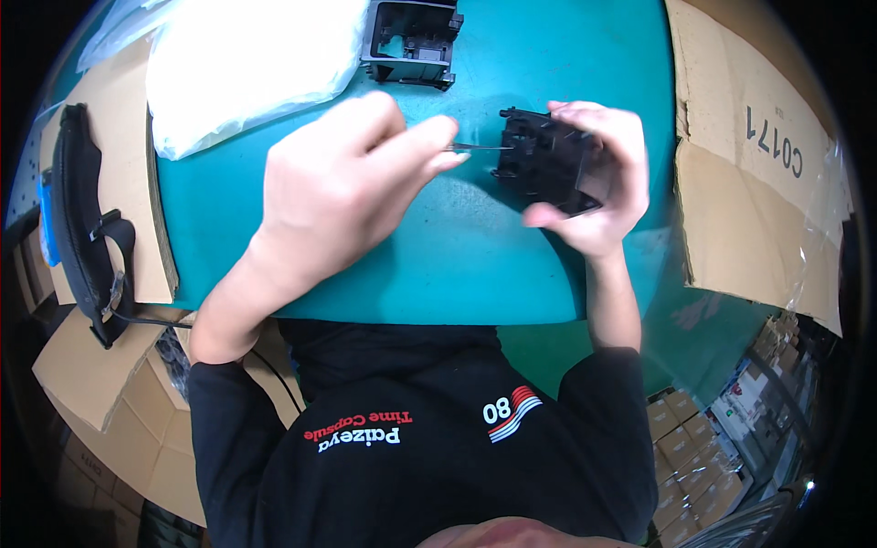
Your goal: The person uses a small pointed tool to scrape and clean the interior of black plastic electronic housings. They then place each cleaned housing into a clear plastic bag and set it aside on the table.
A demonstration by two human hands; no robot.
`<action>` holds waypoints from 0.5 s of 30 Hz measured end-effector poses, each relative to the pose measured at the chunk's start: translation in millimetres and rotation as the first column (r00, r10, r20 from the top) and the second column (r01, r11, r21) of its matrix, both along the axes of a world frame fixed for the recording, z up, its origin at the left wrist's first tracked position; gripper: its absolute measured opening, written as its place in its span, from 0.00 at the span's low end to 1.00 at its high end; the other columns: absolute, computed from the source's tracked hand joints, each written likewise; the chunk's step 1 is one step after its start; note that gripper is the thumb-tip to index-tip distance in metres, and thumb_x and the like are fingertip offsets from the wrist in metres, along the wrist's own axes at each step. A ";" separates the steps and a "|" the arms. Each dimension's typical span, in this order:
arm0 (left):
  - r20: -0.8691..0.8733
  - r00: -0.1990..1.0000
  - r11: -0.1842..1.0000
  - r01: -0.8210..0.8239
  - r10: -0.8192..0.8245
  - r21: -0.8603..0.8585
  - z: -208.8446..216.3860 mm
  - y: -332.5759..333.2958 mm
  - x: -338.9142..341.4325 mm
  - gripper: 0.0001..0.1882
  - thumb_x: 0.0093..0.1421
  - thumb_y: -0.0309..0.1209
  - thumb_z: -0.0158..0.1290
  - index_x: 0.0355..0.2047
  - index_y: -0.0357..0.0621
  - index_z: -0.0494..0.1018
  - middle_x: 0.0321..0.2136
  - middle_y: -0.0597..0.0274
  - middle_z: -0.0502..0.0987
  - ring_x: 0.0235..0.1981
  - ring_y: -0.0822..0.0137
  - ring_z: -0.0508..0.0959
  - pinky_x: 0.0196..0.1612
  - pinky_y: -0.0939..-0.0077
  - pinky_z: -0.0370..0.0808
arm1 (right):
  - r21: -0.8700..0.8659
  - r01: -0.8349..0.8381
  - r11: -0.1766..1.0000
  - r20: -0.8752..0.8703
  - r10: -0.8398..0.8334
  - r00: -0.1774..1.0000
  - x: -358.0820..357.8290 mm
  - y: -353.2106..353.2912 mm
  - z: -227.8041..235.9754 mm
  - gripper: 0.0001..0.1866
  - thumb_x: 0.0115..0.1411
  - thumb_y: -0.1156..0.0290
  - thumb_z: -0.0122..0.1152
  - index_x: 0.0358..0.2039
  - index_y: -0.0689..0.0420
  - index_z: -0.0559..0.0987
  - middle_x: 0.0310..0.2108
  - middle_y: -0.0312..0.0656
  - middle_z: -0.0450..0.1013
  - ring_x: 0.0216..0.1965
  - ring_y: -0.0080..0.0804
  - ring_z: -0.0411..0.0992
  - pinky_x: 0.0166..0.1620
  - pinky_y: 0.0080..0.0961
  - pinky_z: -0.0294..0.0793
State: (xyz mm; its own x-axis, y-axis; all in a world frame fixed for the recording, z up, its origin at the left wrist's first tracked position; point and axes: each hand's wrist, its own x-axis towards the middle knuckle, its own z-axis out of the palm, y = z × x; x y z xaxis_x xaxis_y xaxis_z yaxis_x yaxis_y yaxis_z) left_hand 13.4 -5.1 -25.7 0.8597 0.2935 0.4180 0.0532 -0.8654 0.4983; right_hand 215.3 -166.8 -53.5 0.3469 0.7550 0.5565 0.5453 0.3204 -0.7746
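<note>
My left hand point(343, 173) is closed in a pinch around a thin, pointed metal tool point(480, 147). Most of the tool is hidden by my fingers, so its exact kind does not show. Its tip reaches the left side of a black plastic housing point(548, 160); whether it touches cannot be made out. My right hand point(612, 173) grips that housing from the right, fingers along the far edge and thumb at the near edge. The housing is held tilted above the green table point(457, 265), with small clips and openings along its left side.
Another black plastic housing point(416, 71) stands at the table's far edge, beside a white plastic bag point(256, 73). Cardboard boxes flank the table at left point(151, 219) and right point(731, 173). A black strap-like item point(82, 219) with a cable lies over the left cardboard.
</note>
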 end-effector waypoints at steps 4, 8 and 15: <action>0.055 0.997 0.976 0.066 -0.056 -0.207 0.4 6.8 0.2 0.16 0.58 0.26 0.62 0.48 0.42 0.81 0.25 0.61 0.71 0.22 0.69 0.71 0.27 0.77 0.69 | -0.150 -0.029 0.988 -0.746 -0.094 0.659 0.1 -10.1 -8.0 0.49 0.57 0.29 0.55 0.59 0.63 0.66 0.50 0.48 0.72 0.47 0.40 0.76 0.50 0.38 0.79; 0.056 0.993 0.971 0.118 -0.108 -0.209 -9.5 -1.5 3.7 0.15 0.56 0.26 0.64 0.45 0.39 0.81 0.25 0.61 0.71 0.23 0.68 0.73 0.26 0.75 0.70 | -0.255 -0.193 0.948 -0.966 -0.239 0.103 -20.5 0.6 -5.4 0.48 0.61 0.24 0.37 0.57 0.60 0.71 0.47 0.52 0.75 0.46 0.45 0.78 0.49 0.43 0.81; 0.051 0.988 0.972 0.154 -0.147 -0.179 -15.0 -13.6 8.1 0.15 0.53 0.26 0.65 0.42 0.40 0.81 0.22 0.61 0.74 0.21 0.63 0.75 0.24 0.72 0.71 | -0.326 -0.298 0.897 -0.939 -0.345 -0.012 -29.2 4.1 1.2 0.48 0.61 0.23 0.39 0.55 0.60 0.73 0.46 0.52 0.75 0.44 0.44 0.78 0.45 0.41 0.82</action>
State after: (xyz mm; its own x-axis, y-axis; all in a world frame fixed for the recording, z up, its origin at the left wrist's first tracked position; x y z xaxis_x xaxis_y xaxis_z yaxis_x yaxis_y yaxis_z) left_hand 21.5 -18.6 -40.7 0.8847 0.2358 0.4020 -0.0925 -0.7565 0.6474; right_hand 186.1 -162.6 -52.3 0.3024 0.7112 -0.6346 -0.8413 -0.1137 -0.5284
